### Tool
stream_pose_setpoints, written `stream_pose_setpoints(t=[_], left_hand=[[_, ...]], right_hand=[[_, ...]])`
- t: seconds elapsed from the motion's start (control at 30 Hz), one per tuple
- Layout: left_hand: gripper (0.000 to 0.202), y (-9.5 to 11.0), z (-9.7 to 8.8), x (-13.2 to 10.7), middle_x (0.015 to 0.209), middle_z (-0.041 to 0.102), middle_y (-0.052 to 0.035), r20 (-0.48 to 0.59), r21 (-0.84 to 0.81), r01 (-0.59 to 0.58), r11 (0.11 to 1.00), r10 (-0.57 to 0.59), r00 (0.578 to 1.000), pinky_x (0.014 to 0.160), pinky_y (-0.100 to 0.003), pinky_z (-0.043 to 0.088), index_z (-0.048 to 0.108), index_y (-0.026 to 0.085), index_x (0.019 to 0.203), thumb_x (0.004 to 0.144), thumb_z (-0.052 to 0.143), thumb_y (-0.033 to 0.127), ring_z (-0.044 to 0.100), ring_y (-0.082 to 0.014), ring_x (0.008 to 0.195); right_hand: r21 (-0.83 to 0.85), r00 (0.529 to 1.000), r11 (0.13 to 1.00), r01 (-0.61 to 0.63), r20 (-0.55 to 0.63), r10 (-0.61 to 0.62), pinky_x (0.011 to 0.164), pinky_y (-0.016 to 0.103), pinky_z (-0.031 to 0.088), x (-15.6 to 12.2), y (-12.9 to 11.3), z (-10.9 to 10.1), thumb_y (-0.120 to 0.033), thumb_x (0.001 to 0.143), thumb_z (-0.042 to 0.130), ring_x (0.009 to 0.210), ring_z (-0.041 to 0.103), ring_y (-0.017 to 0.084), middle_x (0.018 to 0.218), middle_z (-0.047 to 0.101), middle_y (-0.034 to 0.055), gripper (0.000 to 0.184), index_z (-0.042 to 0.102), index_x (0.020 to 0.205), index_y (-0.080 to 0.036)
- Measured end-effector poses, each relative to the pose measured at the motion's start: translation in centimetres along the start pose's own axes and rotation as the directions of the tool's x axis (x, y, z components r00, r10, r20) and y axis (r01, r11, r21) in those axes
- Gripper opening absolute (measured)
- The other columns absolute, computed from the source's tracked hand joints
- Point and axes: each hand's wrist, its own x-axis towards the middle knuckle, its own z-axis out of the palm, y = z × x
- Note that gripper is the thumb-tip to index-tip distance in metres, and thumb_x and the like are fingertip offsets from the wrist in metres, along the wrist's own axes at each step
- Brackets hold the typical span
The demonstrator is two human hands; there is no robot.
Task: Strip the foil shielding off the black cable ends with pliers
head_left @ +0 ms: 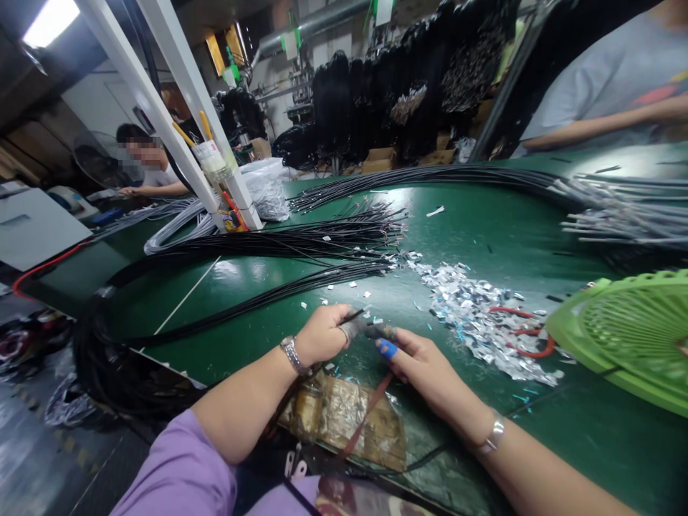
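My left hand (324,335), with a metal watch at the wrist and a grey covering on a finger, is closed on a thin black cable (353,315) whose short end sticks out past the thumb. Close to its right, my right hand (413,356) has blue tape round the thumb and a dark covering on a fingertip. Its fingers are pinched together; whatever lies between them is too small to make out. Below both hands are a taped brown cardboard piece (349,412) and a reddish-brown strap (368,416).
Bundles of black cables (279,240) lie across the green table (258,315). Silvery foil scraps (473,308) are heaped right of centre, near red handles (537,349) and a green fan (628,337). A white post (185,79) stands left. Two people sit beyond.
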Motion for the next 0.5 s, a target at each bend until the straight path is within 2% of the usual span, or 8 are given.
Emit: stream_pose_setpoints(t=[0.07, 0.13, 0.2, 0.27, 0.37, 0.43, 0.5], left_hand=[[0.035, 0.2, -0.1, 0.1, 0.044, 0.041, 0.0063, 0.081, -0.168, 0.12, 0.978, -0.107, 0.991, 0.042, -0.02, 0.026, 0.05, 0.015, 0.064, 0.079, 0.057, 0.047, 0.033, -0.0053, 0.04], [0.039, 0.4, -0.1, 0.1, 0.042, 0.037, 0.0076, 0.169, -0.279, 0.229, 0.933, -0.187, 0.968, 0.038, -0.02, 0.019, 0.053, 0.015, 0.068, 0.074, 0.06, 0.052, 0.027, -0.0042, 0.036], [0.043, 0.5, -0.1, 0.1, 0.04, 0.036, 0.0081, 0.238, -0.329, 0.292, 0.898, -0.22, 0.946, 0.036, -0.02, 0.015, 0.054, 0.014, 0.07, 0.07, 0.063, 0.056, 0.023, -0.0033, 0.034], [0.047, 0.6, -0.1, 0.1, 0.039, 0.035, 0.0085, 0.289, -0.36, 0.318, 0.877, -0.219, 0.932, 0.035, -0.019, 0.013, 0.054, 0.014, 0.069, 0.066, 0.065, 0.059, 0.022, -0.0027, 0.034], [0.05, 0.6, 0.0, 0.0, 0.038, 0.035, 0.009, 0.339, -0.379, 0.329, 0.865, -0.201, 0.919, 0.035, -0.018, 0.012, 0.054, 0.014, 0.068, 0.062, 0.067, 0.062, 0.022, -0.0021, 0.033], [0.051, 0.6, 0.0, 0.1, 0.038, 0.037, 0.0086, 0.356, -0.36, 0.331, 0.872, -0.2, 0.913, 0.034, -0.018, 0.013, 0.054, 0.014, 0.068, 0.062, 0.065, 0.063, 0.024, -0.0022, 0.032], [0.051, 0.6, 0.0, 0.1, 0.039, 0.041, 0.0075, 0.373, -0.325, 0.33, 0.886, -0.201, 0.906, 0.034, -0.018, 0.016, 0.053, 0.014, 0.066, 0.063, 0.063, 0.064, 0.027, -0.0026, 0.031]], right_hand=[[-0.068, 0.996, 0.995, 0.074, -0.054, -0.078, 0.056, 0.029, 0.045, 0.2, 0.2, -0.5, -0.043, 0.065, 0.071, 0.058, 0.051, 0.015, 0.066, 0.059, -0.0004, 0.03, 0.066, 0.083, -0.02], [-0.17, 0.972, 0.973, 0.157, -0.149, -0.183, 0.054, 0.029, 0.043, 0.3, 0.3, -1.0, -0.038, 0.067, 0.069, 0.055, 0.047, 0.014, 0.071, 0.06, 0.0009, 0.032, 0.065, 0.093, -0.021], [-0.284, 0.941, 0.932, 0.226, -0.184, -0.285, 0.052, 0.029, 0.04, 0.0, 0.3, -1.2, -0.033, 0.071, 0.064, 0.051, 0.042, 0.013, 0.066, 0.056, -0.0004, 0.032, 0.065, 0.101, -0.021], [-0.365, 0.923, 0.889, 0.276, -0.157, -0.35, 0.052, 0.029, 0.04, -0.3, 0.1, -1.3, -0.03, 0.073, 0.061, 0.051, 0.042, 0.014, 0.06, 0.052, -0.0016, 0.028, 0.066, 0.1, -0.023], [-0.401, 0.92, 0.865, 0.3, -0.118, -0.374, 0.058, 0.031, 0.044, -0.6, -0.1, -1.1, -0.03, 0.073, 0.06, 0.059, 0.051, 0.017, 0.067, 0.06, 0.0016, 0.021, 0.068, 0.092, -0.025], [-0.361, 0.925, 0.883, 0.298, -0.12, -0.361, 0.062, 0.033, 0.046, -0.6, -0.2, -1.0, -0.032, 0.073, 0.06, 0.065, 0.056, 0.02, 0.074, 0.065, 0.0036, 0.019, 0.068, 0.089, -0.024], [-0.298, 0.935, 0.912, 0.282, -0.126, -0.33, 0.062, 0.033, 0.046, -0.5, -0.2, -0.9, -0.033, 0.072, 0.062, 0.065, 0.056, 0.02, 0.073, 0.066, 0.0034, 0.019, 0.067, 0.088, -0.024]])
